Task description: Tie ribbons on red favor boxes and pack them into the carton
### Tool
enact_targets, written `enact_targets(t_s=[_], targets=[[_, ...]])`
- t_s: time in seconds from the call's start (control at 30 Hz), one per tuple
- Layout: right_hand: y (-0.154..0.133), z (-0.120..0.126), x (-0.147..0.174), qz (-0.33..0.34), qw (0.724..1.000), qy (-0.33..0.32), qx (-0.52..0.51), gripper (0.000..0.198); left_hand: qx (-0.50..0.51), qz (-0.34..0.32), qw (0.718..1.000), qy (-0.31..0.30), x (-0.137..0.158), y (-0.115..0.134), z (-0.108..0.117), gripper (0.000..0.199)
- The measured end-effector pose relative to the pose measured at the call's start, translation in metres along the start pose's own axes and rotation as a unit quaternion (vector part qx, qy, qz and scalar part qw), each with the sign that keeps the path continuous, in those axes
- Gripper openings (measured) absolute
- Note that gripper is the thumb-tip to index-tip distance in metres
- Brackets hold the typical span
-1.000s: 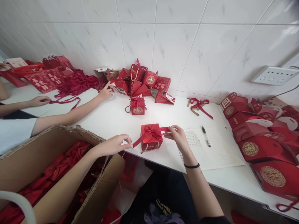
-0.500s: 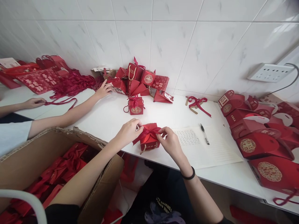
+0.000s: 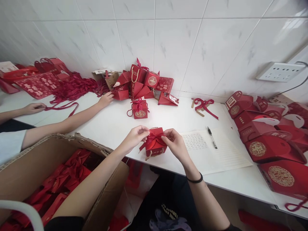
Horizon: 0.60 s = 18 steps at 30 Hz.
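A small red gift box (image 3: 156, 151) with a twisted cord handle stands at the table's front edge. Across its top lies a dark red ribbon (image 3: 153, 138) tied in a bow. My left hand (image 3: 136, 137) pinches the bow's left side between thumb and fingers. On the other side, my right hand (image 3: 175, 142) pinches the right part of the same ribbon. Behind them stands a finished-looking red gift box (image 3: 140, 109) with a bow on top and a loop handle at its side.
At left, a co-worker's hand (image 3: 106, 98) touches piled red boxes (image 3: 144, 81); the other holds a ribbon strand. A cardboard carton (image 3: 96, 144) full of ribboned boxes sits beside my left arm. Written paper (image 3: 216, 157), a pen (image 3: 212, 138) and flat-folded red boxes (image 3: 271, 144) lie rightward.
My hands have drawn a little closer together over the box, and the bow looks smaller. The co-worker's reaching hand has moved slightly lower on the pile.
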State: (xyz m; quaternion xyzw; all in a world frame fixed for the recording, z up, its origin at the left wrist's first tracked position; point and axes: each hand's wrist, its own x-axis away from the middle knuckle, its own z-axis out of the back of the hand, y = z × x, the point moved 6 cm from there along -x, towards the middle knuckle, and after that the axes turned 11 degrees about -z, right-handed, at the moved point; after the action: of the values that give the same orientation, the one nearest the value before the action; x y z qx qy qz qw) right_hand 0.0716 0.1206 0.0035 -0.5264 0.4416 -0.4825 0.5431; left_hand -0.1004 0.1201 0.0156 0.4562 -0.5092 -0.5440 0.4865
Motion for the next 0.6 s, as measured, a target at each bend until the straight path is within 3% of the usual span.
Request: enact_targets(t_s=[0.07, 0.2, 0.37, 0.6], targets=[[0.003, -0.001, -0.002, -0.025, 0.998, -0.038, -0.047, 0.027, 0.069, 0.016, 0.997, 0.002, 0.0, -0.002, -0.003, 0.024], [0.004, 0.001, -0.004, -0.055, 0.993, -0.07, -0.079, 0.03, 0.072, 0.003, 0.997, 0.018, 0.0, -0.004, 0.0, 0.027], [0.006, 0.002, -0.004, -0.098, 0.985, -0.107, -0.099, 0.034, 0.153, 0.03, 0.988, -0.023, -0.001, -0.015, -0.002, 0.027], [0.004, 0.004, 0.001, -0.104, 0.983, -0.119, -0.088, 0.034, 0.135, 0.025, 0.99, -0.036, 0.0, -0.015, -0.005, 0.026]])
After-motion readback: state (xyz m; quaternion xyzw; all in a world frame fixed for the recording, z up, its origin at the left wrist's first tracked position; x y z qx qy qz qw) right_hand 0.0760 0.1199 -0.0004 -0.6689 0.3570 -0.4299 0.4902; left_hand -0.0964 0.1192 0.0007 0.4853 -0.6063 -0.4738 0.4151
